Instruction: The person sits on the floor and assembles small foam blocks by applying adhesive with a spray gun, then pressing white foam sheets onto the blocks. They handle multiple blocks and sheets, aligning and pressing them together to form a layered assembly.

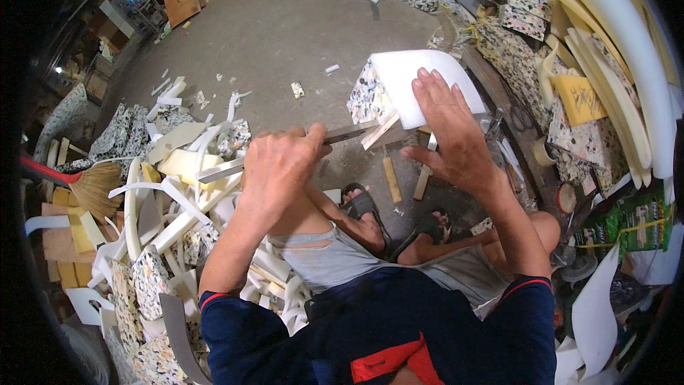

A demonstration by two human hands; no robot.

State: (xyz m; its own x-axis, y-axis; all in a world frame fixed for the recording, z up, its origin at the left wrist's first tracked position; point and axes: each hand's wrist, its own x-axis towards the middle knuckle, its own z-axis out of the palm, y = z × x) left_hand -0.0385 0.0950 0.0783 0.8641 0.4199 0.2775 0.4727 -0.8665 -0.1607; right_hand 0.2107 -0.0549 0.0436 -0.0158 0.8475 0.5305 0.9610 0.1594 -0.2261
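My left hand (281, 160) is closed around a long, narrow, straight metal tool (350, 133). One end sticks out to the left past my fist; the other reaches a pale wooden strip (381, 130). I cannot make out the tool's exact kind. My right hand (452, 128) lies flat, fingers stretched, on a white foam sheet (402, 82) with a rounded far edge. This sheet covers a block of speckled foam (367, 93), whose left side shows. Beneath my hands, a wooden-handled tool (392, 178) lies on the floor, its far end partly hidden.
White and yellow foam offcuts (185, 164) pile up at my left, beside a straw broom (96, 189) with a red handle. Long foam strips (605, 78) and scissors (524, 117) lie at the right. My sandalled feet (365, 217) are close below the work. Boards (184, 1) lean far left.
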